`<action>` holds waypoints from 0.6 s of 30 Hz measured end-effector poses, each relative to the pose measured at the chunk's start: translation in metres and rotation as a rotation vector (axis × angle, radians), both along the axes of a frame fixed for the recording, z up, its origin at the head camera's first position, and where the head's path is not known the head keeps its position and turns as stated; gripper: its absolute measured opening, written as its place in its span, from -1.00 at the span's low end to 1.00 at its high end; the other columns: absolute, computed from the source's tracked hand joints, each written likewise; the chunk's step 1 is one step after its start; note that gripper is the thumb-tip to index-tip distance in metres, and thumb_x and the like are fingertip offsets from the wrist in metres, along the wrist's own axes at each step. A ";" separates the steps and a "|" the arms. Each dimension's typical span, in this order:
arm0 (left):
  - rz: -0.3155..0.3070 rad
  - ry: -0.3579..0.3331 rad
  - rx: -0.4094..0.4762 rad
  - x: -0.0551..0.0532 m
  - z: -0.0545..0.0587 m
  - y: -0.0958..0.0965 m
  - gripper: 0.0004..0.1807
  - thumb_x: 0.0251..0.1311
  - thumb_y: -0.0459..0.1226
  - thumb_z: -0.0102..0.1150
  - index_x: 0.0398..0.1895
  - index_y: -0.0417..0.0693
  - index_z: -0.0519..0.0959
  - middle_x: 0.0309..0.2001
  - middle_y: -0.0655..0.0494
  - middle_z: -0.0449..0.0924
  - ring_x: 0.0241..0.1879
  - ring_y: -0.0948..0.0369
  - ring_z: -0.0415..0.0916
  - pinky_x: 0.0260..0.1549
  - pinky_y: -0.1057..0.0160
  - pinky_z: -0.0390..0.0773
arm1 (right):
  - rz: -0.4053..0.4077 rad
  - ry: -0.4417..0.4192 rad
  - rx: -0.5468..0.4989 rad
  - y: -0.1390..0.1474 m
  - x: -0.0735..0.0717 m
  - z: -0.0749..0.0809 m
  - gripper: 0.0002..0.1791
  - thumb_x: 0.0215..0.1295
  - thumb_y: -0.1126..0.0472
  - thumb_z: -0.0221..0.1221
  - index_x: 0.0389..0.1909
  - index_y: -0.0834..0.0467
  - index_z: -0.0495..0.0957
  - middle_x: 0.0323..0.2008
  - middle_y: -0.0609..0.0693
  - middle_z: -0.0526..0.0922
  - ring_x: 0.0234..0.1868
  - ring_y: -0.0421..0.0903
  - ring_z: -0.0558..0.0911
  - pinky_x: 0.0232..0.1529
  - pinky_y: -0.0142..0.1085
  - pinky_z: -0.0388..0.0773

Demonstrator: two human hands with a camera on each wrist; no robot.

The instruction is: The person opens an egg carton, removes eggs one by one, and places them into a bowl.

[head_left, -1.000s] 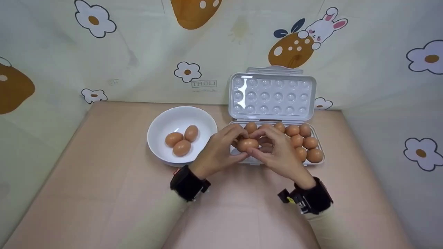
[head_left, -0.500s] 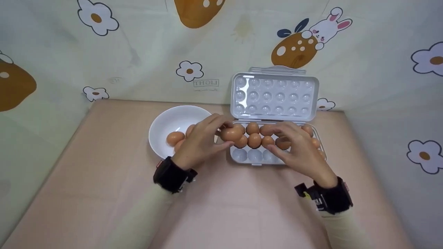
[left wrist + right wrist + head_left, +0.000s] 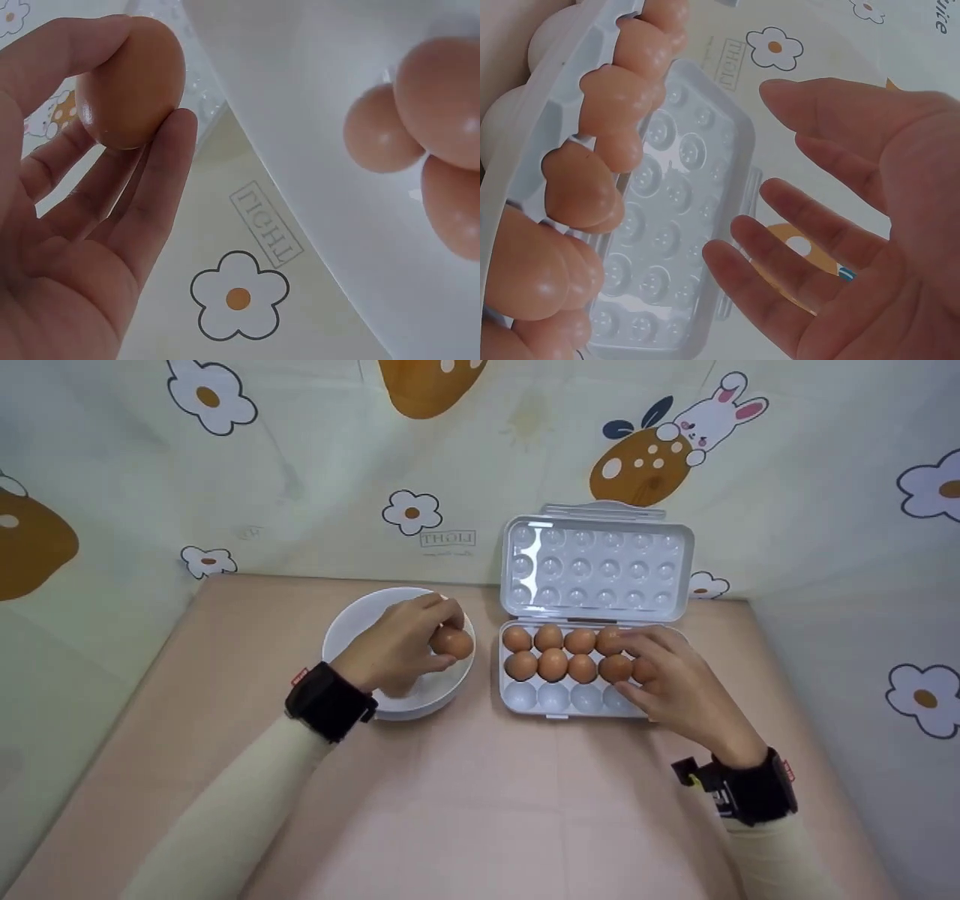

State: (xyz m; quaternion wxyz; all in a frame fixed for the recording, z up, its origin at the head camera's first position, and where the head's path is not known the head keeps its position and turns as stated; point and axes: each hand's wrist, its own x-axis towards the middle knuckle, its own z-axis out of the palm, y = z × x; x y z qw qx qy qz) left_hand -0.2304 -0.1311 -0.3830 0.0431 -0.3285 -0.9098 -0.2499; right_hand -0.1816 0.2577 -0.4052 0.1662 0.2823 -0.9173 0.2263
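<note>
My left hand (image 3: 401,641) pinches a brown egg (image 3: 452,643) between thumb and fingers, over the right side of a white bowl (image 3: 352,619). In the left wrist view three more eggs (image 3: 382,129) lie in that bowl; in the head view my hand hides them. My right hand (image 3: 675,686) is above the right part of an egg box (image 3: 504,690), fingers spread and holding nothing, as the right wrist view shows. Brown eggs (image 3: 553,665) fill the back and middle rows on the box's left. Several front hollows (image 3: 553,697) hold none. My right hand covers the box's right end.
The box's clear dimpled lid (image 3: 598,566) stands raised at the back, against a printed cloth wall (image 3: 315,472). Bowl and box stand side by side on a pinkish table cover (image 3: 480,810), with a narrow gap between them.
Both hands held one egg together over the box; then the right hand let go and moved right. The left hand has carried the egg left to above the bowl.
</note>
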 end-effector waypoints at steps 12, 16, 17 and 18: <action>0.011 -0.163 -0.267 -0.022 -0.004 -0.009 -0.75 0.12 -0.45 0.41 -0.15 -0.14 0.60 -0.31 0.05 0.49 -0.24 0.08 0.45 -0.21 0.19 0.45 | -0.042 -0.030 0.012 0.014 -0.001 -0.006 -0.37 0.03 0.52 0.50 0.19 0.16 0.66 0.24 0.15 0.56 0.28 0.16 0.50 0.20 0.10 0.56; 0.039 -0.227 -0.297 -0.025 -0.005 -0.009 -0.78 0.13 -0.47 0.35 -0.18 -0.14 0.60 -0.31 0.05 0.48 -0.22 0.09 0.46 -0.21 0.20 0.46 | -0.041 -0.023 0.021 0.017 -0.001 -0.008 -0.36 0.02 0.52 0.50 0.19 0.18 0.65 0.25 0.19 0.56 0.30 0.23 0.48 0.24 0.17 0.54; 0.043 -0.240 -0.305 -0.026 -0.005 -0.010 -0.78 0.13 -0.47 0.35 -0.17 -0.14 0.60 -0.30 0.04 0.48 -0.21 0.09 0.46 -0.21 0.20 0.46 | -0.042 -0.023 0.023 0.018 -0.002 -0.008 -0.36 0.01 0.52 0.50 0.19 0.18 0.65 0.26 0.20 0.55 0.30 0.24 0.48 0.24 0.18 0.54; 0.046 -0.251 -0.314 -0.027 -0.005 -0.010 -0.79 0.13 -0.47 0.34 -0.17 -0.14 0.60 -0.29 0.04 0.48 -0.21 0.09 0.46 -0.21 0.20 0.47 | -0.045 -0.024 0.026 0.019 -0.002 -0.009 -0.36 0.00 0.52 0.51 0.18 0.18 0.65 0.26 0.21 0.55 0.30 0.25 0.48 0.24 0.19 0.54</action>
